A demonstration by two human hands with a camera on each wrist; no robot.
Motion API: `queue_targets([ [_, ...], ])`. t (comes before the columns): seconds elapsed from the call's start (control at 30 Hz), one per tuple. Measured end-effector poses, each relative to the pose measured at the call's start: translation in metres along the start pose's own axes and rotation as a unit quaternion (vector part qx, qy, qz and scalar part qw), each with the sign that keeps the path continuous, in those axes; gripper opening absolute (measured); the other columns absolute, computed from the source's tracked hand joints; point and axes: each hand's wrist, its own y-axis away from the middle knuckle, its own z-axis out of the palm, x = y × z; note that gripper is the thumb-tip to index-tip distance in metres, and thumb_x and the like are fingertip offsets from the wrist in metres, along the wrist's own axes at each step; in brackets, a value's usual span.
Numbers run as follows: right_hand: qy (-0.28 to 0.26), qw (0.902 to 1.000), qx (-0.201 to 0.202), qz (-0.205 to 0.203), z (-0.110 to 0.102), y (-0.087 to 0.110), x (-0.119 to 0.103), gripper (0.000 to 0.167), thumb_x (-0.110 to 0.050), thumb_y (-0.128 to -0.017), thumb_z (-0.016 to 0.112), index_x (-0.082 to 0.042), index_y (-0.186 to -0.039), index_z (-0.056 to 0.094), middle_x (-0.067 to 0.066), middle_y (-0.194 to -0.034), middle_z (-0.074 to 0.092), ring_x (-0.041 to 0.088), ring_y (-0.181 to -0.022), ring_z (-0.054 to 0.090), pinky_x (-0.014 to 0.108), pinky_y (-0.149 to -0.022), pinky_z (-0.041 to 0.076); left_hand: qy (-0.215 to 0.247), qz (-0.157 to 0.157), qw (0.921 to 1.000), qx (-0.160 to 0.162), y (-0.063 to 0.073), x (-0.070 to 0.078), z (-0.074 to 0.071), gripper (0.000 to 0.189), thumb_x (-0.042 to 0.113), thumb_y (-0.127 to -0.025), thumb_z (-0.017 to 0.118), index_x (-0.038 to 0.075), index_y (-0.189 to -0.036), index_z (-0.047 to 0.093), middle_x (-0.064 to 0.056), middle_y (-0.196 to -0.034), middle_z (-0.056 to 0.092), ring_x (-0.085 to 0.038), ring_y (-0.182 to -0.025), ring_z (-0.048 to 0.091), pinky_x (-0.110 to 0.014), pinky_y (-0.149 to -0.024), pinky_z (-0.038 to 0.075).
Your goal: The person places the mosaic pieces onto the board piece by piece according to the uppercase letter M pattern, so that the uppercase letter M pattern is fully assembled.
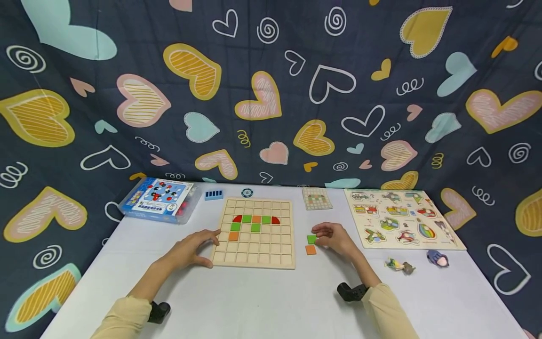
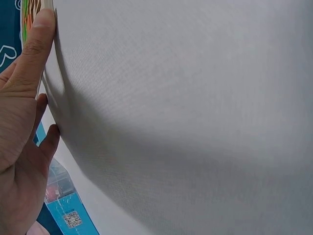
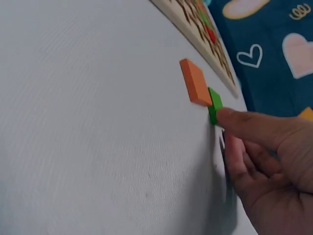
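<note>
A square wooden grid board (image 1: pixel 252 254) lies at the middle of the table, bearing red quarter-round, green and orange tiles. My left hand (image 1: pixel 186 249) rests by its left side, thumb and fingers spread apart, with fingertips right at the board's edge. Right of the board, a loose green tile (image 1: pixel 311 239) lies flat behind an orange tile (image 1: pixel 311 250). My right hand (image 1: pixel 336 239) is at the green tile, its thumb tip overlapping the tile in the right wrist view. The other fingers are loosely bent and stand apart from the thumb.
Behind the board lie a pattern card (image 1: pixel 317 198), a round chip (image 1: pixel 247 192) and a small blue block (image 1: pixel 213 195). A blue boxed set (image 1: pixel 158 200) stands at back left. On the right are a picture puzzle board (image 1: pixel 400 219) and small figures (image 1: pixel 437 258).
</note>
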Motion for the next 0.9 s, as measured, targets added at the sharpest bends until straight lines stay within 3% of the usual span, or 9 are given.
queue_targets([
  [0.3, 0.032, 0.9993, -0.010, -0.016, -0.002, 0.005, 0.005, 0.026, 0.005, -0.081, 0.071, 0.004, -0.106, 0.065, 0.012, -0.100, 0.068, 0.019, -0.087, 0.063, 0.021, -0.073, 0.052, 0.007, 0.006, 1.0000, 0.001, 0.001, 0.000, 0.001, 0.051, 0.027, -0.066, 0.084, 0.015, -0.107, 0.057, -0.016, -0.142, 0.048, -0.040, -0.130, 0.042, -0.061, -0.099, 0.038],
  [0.47, 0.024, 0.9992, 0.016, -0.028, 0.000, 0.006, 0.008, 0.024, 0.005, -0.081, 0.070, 0.006, -0.105, 0.065, 0.015, -0.098, 0.069, 0.019, -0.085, 0.064, 0.020, -0.072, 0.053, 0.003, 0.013, 0.9999, 0.006, 0.001, 0.001, 0.000, 0.051, 0.026, -0.065, 0.084, 0.014, -0.107, 0.057, -0.017, -0.141, 0.049, -0.040, -0.129, 0.043, -0.059, -0.099, 0.038],
  [0.7, -0.069, 0.9945, 0.078, 0.007, 0.008, 0.006, 0.007, 0.030, 0.010, -0.081, 0.069, 0.012, -0.110, 0.063, 0.025, -0.104, 0.067, 0.023, -0.090, 0.068, 0.018, -0.074, 0.054, -0.002, 0.011, 0.9999, 0.002, 0.001, 0.002, 0.000, 0.051, 0.028, -0.065, 0.084, 0.015, -0.107, 0.057, -0.016, -0.141, 0.049, -0.039, -0.129, 0.043, -0.059, -0.100, 0.038],
  [0.9, -0.125, 0.9860, 0.101, 0.043, 0.015, 0.005, -0.001, 0.031, 0.011, -0.082, 0.066, 0.015, -0.113, 0.060, 0.027, -0.110, 0.066, 0.027, -0.097, 0.067, 0.021, -0.076, 0.054, 0.004, 0.019, 0.9998, 0.008, 0.000, 0.001, 0.000, 0.051, 0.027, -0.065, 0.084, 0.013, -0.107, 0.057, -0.018, -0.140, 0.049, -0.041, -0.129, 0.043, -0.061, -0.099, 0.038],
])
